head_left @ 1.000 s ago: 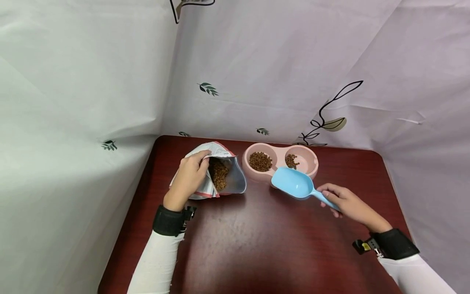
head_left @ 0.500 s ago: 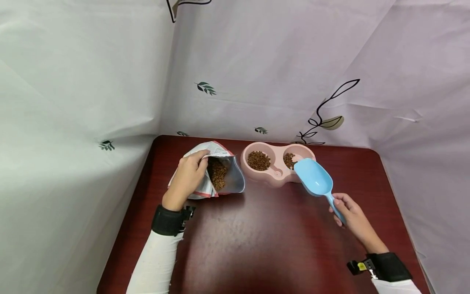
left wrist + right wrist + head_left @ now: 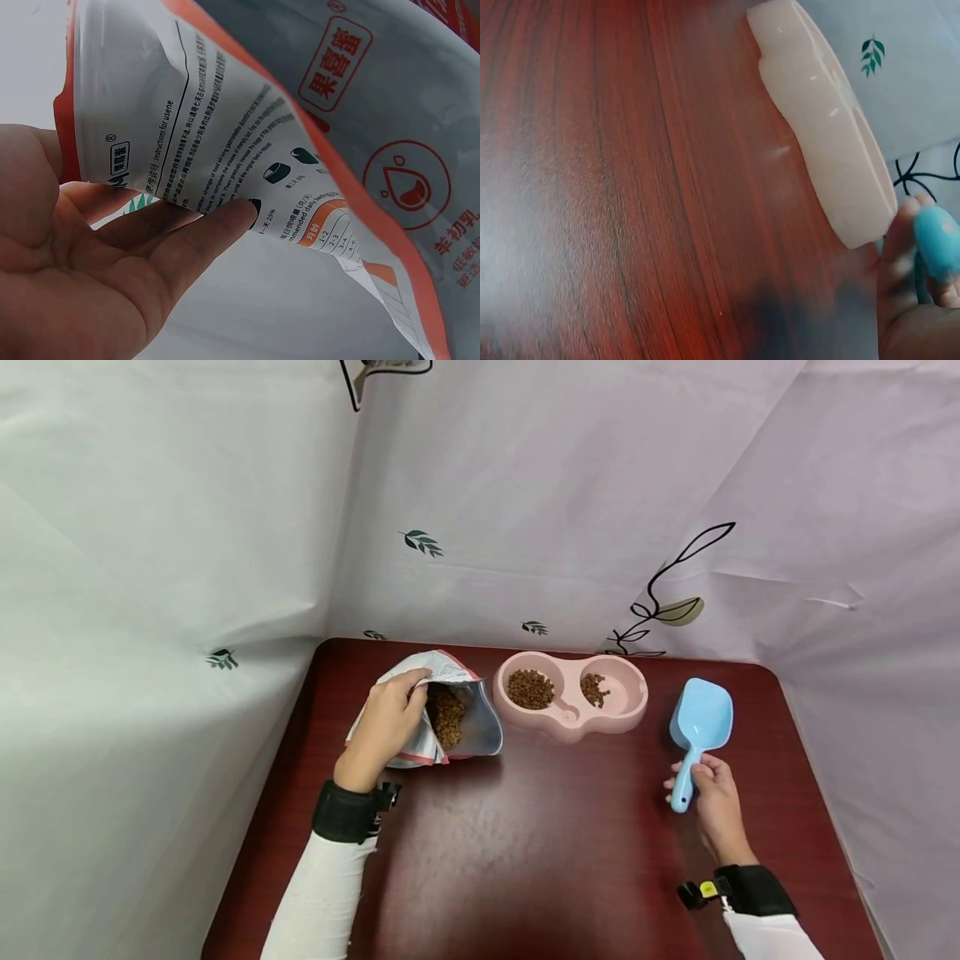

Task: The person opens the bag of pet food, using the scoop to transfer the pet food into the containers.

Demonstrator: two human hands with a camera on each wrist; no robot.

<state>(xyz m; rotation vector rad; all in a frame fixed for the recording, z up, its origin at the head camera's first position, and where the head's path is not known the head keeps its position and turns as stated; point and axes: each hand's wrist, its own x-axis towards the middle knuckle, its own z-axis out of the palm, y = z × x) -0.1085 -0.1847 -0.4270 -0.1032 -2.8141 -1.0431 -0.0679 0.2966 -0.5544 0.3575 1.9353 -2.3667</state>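
A printed pet food bag [image 3: 405, 745] with red edging lies on its side, its mouth toward the right and brown kibble [image 3: 447, 717] inside. My left hand [image 3: 388, 714] pinches the upper edge of that mouth; the left wrist view shows thumb and fingers on the printed film [image 3: 225, 112]. At the right, my right hand [image 3: 716, 797] grips the handle of a light blue scoop [image 3: 705, 714], whose bowl points away from me and holds no kibble. Between them stands a pink double bowl [image 3: 573, 727]. Kibble covers the left compartment's bottom; a smaller heap [image 3: 595, 689] sits in the right one.
Everything is on a dark red wooden table [image 3: 525, 843] with rounded far corners. White fabric [image 3: 525, 510] with leaf prints hangs behind it and along both sides. The double bowl stands near the far edge, close beside the bag's mouth.
My right hand has carried the scoop from over the double bowl to the right, turning it until its bowl points away. The left hand and the bag have stayed in place.
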